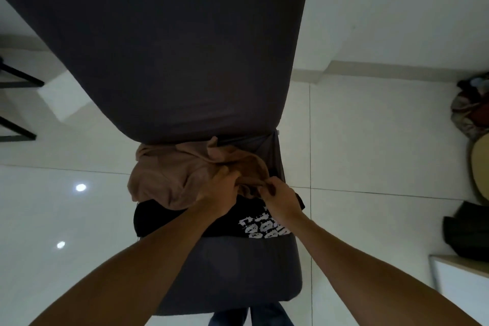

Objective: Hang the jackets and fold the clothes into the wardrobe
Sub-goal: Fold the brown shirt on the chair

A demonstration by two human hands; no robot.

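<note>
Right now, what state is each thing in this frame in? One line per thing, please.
brown garment: crumpled, lying on the black one, gripped by both hands.
black printed garment: lying flat on the seat, partly under the brown one.
left hand: fingers curled into the brown cloth.
right hand: pinching the brown cloth.
dark padded seat: holding both garments.

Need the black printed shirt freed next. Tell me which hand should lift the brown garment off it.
Left, probably. The left hand grips the bulk of the brown garment, which lies over the black printed shirt. The right hand only pinches its edge.
</note>
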